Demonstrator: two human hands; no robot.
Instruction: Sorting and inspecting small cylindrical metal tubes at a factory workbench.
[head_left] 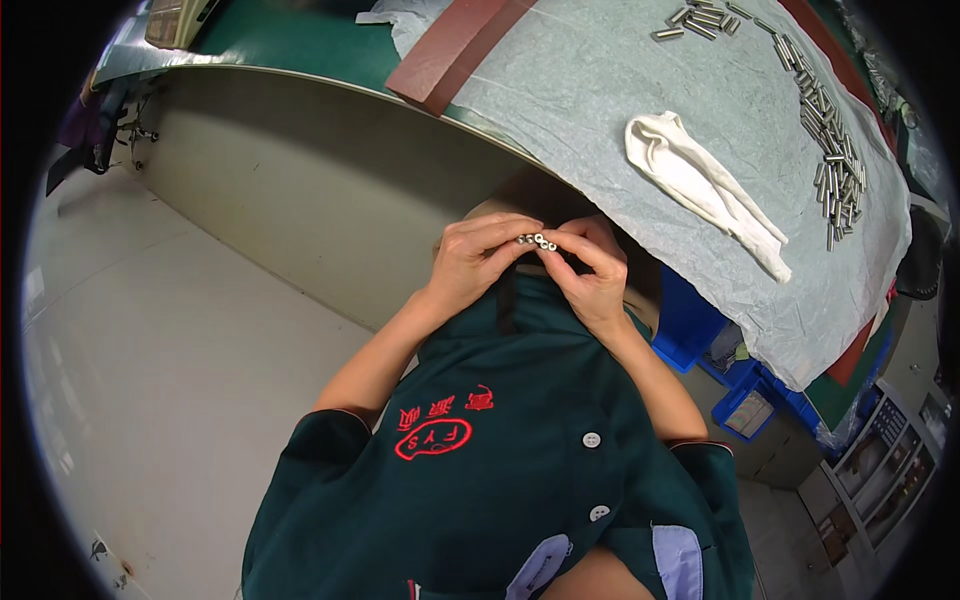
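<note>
Several short metal tubes point(540, 240) are in hand, bunched side by side in front of the wearer's waist, below the near edge of the table point(290, 45). Tube ends face upward toward the viewer; the exact count is partly hidden by the fingers.

Left hand point(468, 262): thumb and fingers closed on the bunch from the left side. Right hand point(592, 268): thumb and fingers closed on the same bunch from the right side. The fingertips of the two hands nearly meet over it.

Status of the work, as seen from the room: the bunch in hand appears to be in mid-handling, since neither hand has released it. A far larger stock lies on the pale sheet point(570, 85), out of both hands. It comprises a small cluster point(700, 20) at the far side and a long curved band point(825, 130) along the right, with a few strays between. Whether either group is finished or waiting cannot be told; no visible mark separates one condition from the other.

Unused at this point: the white cloth point(705, 190), lying crumpled on the sheet between the hands and the band, and the reddish-brown bar point(460, 50), resting across the sheet's left part.
</note>
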